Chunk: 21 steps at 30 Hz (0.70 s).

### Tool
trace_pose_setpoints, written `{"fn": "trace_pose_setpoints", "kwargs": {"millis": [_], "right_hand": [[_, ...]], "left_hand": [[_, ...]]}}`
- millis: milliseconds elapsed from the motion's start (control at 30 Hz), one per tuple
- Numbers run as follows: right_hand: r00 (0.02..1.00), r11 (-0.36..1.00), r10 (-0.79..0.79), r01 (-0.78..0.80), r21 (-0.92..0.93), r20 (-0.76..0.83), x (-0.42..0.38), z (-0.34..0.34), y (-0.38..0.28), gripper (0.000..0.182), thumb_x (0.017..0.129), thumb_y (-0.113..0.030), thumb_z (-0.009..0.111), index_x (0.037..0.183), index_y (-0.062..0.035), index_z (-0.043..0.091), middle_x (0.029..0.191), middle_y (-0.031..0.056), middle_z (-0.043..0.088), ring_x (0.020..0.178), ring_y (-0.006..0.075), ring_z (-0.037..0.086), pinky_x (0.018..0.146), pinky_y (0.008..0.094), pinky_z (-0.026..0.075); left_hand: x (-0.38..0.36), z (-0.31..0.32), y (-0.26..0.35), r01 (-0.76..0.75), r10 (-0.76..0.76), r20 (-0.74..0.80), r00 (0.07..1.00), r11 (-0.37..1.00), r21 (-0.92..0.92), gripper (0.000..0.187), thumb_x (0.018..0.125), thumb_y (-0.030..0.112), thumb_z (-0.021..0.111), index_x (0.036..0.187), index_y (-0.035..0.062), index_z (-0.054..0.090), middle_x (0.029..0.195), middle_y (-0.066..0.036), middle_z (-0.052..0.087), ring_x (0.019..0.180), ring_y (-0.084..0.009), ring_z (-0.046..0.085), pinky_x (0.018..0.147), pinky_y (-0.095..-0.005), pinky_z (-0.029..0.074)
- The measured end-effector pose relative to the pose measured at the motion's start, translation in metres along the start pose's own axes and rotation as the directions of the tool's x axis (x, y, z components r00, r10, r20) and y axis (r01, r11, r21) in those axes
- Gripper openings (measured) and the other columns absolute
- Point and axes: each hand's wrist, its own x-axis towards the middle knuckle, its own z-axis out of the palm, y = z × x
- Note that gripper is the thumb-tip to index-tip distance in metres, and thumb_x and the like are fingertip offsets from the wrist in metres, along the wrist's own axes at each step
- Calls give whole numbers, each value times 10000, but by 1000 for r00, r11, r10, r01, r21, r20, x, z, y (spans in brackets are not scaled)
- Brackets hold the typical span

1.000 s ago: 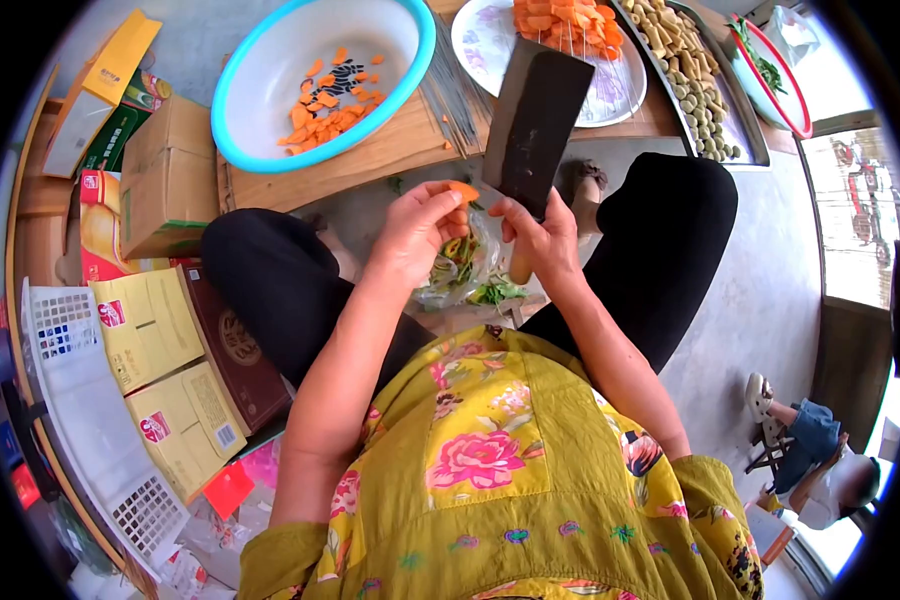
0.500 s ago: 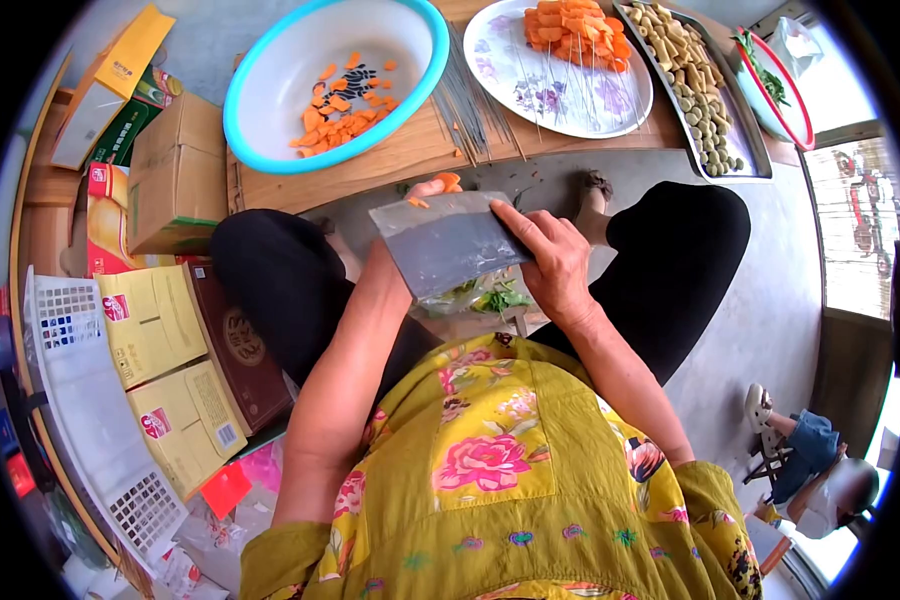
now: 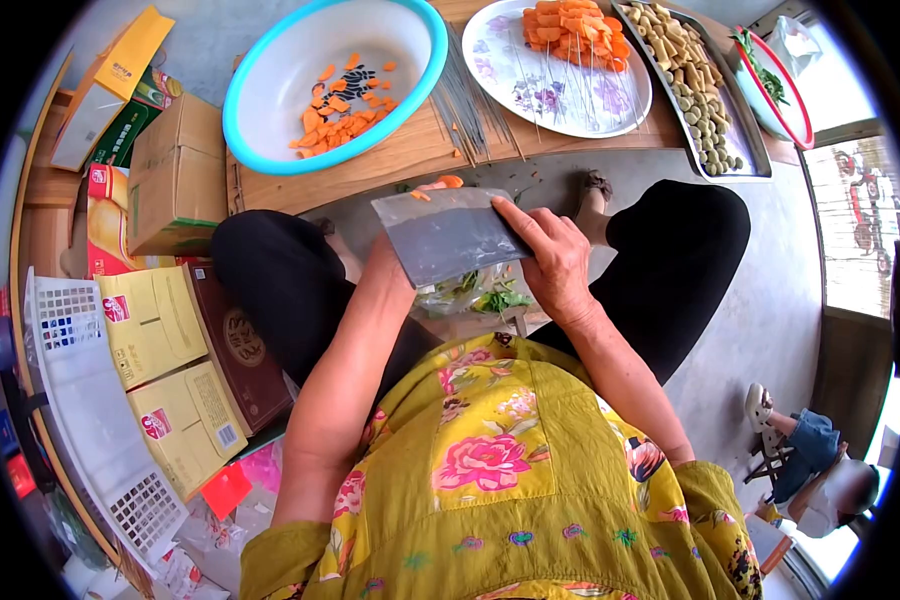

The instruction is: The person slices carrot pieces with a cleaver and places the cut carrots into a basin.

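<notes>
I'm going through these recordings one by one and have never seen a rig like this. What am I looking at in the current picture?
There is no machine here, just a person's two bare hands, filmed by a camera worn on the head that looks forward and down. The right hand holds a broad cleaver. Its blade hides most of the left hand; an orange slice shows at the fingers, but the grip is hidden.

On the wooden table, from left to right, are a blue-rimmed bowl of orange pieces, thin sticks, a patterned plate with stacked orange slices, a metal tray of brownish and greenish pieces, and a red-rimmed bowl with greens.
</notes>
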Motion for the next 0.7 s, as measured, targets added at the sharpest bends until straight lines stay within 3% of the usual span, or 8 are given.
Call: {"fn": "trace_pose_setpoints", "kwargs": {"millis": [567,667,700], "right_hand": [[1000,1000,1,-1,7,9,-2,1,1,616,652,20,644,1228,-197,613,795,51,575,646,255,551,623,350,467],[1000,1000,9,-9,-2,17,-2,1,1,611,659,22,643,1229,-196,611,796,51,575,647,258,551,625,352,468],[1000,1000,9,-9,-2,17,-2,1,1,611,659,22,643,1229,-196,611,796,51,575,647,258,551,625,352,468]], "left_hand": [[-2,6,0,-22,22,-19,1000,999,36,205,947,180,535,1070,23,583,942,-93,642,811,-180,648,690,-315,564],[-5,9,-1,-21,22,17,1000,1000,-5,236,952,217,524,1065,19,585,969,-111,642,849,-203,656,713,-331,573],[-6,11,0,6,0,100,995,998,-56,263,954,241,514,1068,15,583,978,-120,640,886,-224,657,738,-350,576]]}}
